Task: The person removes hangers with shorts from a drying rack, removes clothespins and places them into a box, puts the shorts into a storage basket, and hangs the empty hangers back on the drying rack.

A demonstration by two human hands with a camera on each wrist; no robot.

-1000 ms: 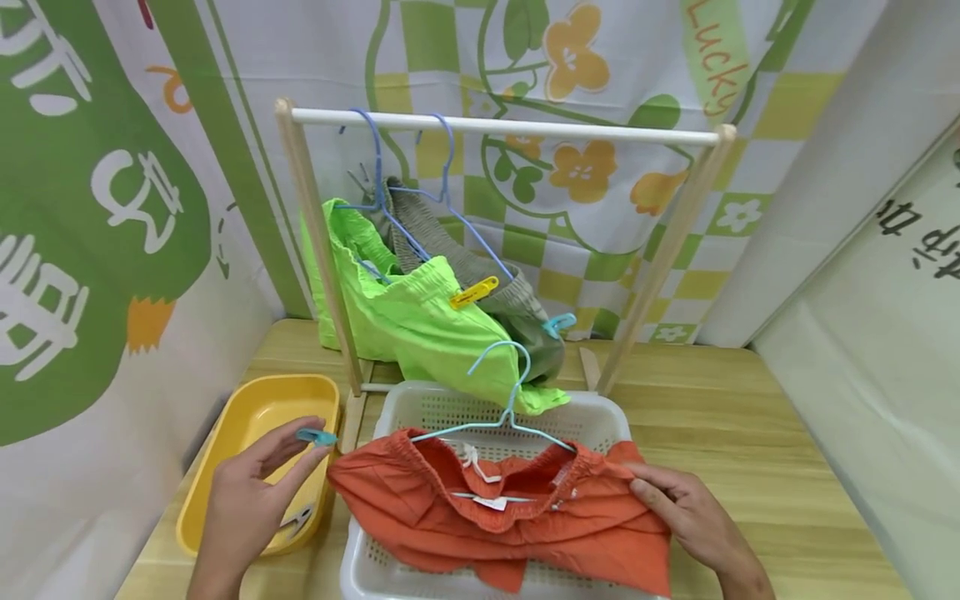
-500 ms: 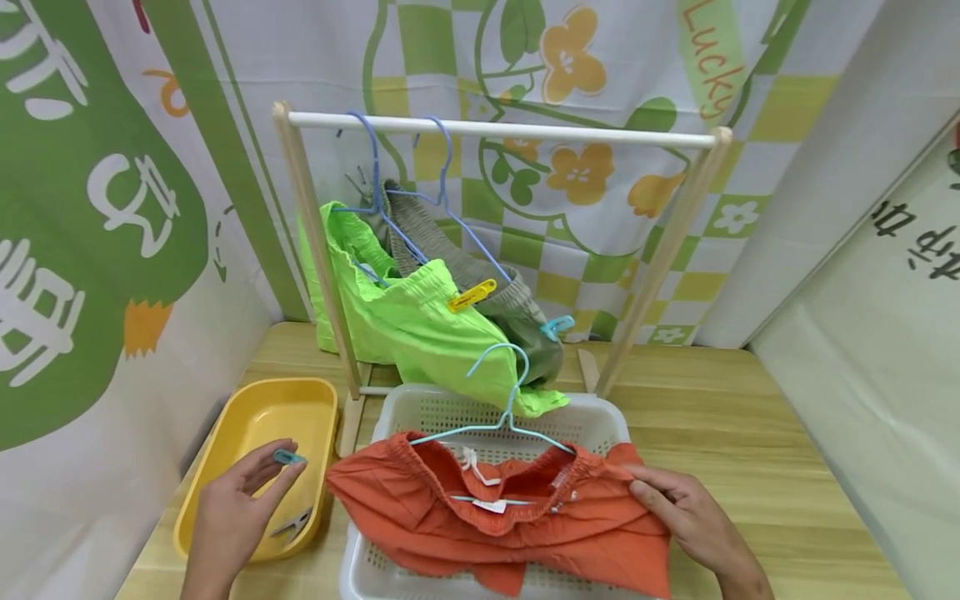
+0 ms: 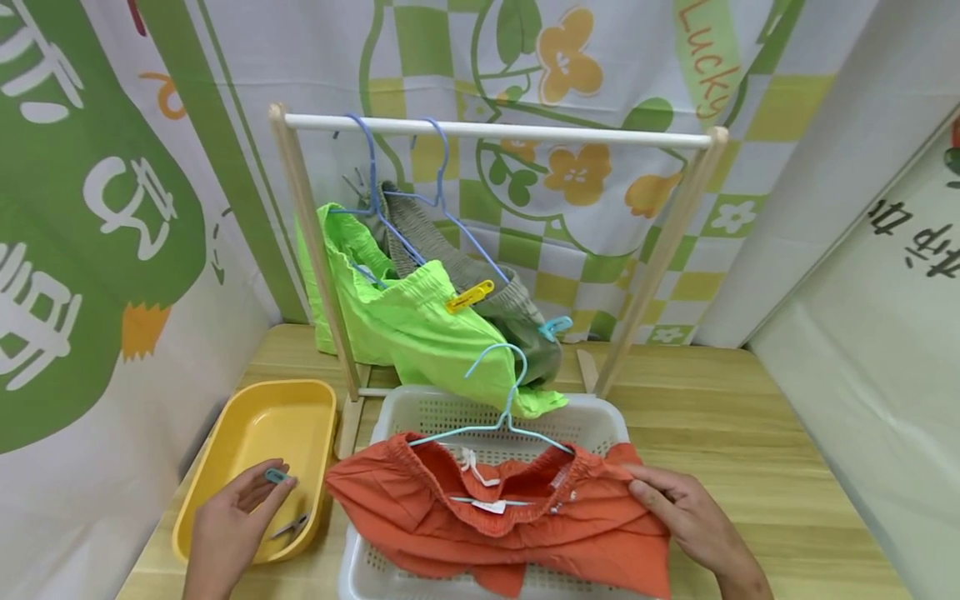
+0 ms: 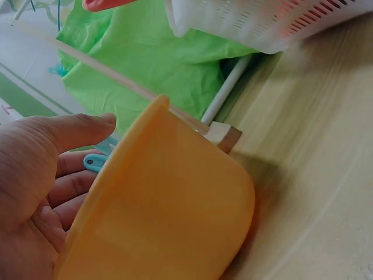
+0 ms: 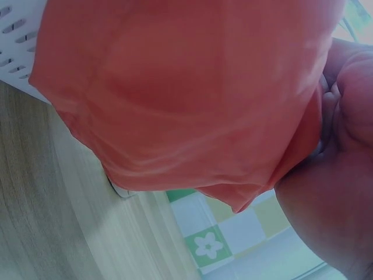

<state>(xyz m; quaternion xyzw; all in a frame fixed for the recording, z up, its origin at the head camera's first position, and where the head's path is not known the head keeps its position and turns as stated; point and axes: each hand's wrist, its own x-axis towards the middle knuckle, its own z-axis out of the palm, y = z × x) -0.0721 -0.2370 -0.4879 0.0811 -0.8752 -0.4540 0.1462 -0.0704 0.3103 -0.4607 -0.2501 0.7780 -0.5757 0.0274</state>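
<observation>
both hands are gripping: the left hand (image 3: 228, 521) pinches a light-blue clip (image 3: 276, 476) over the yellow tray (image 3: 327, 433), where a greyish clip (image 3: 291, 527) lies, and the right hand (image 3: 693, 517) pinches the red shorts (image 3: 450, 542) near one end of the waistband. the shorts lie across the white basket (image 3: 617, 421) on the worktop (image 3: 757, 475), a pale-blue hanger (image 3: 507, 414) in their waist. behind them, lime-green shorts (image 3: 405, 321) and grey shorts (image 3: 521, 317) hang from the rack (image 3: 570, 133), each with a clip at the waistband.
</observation>
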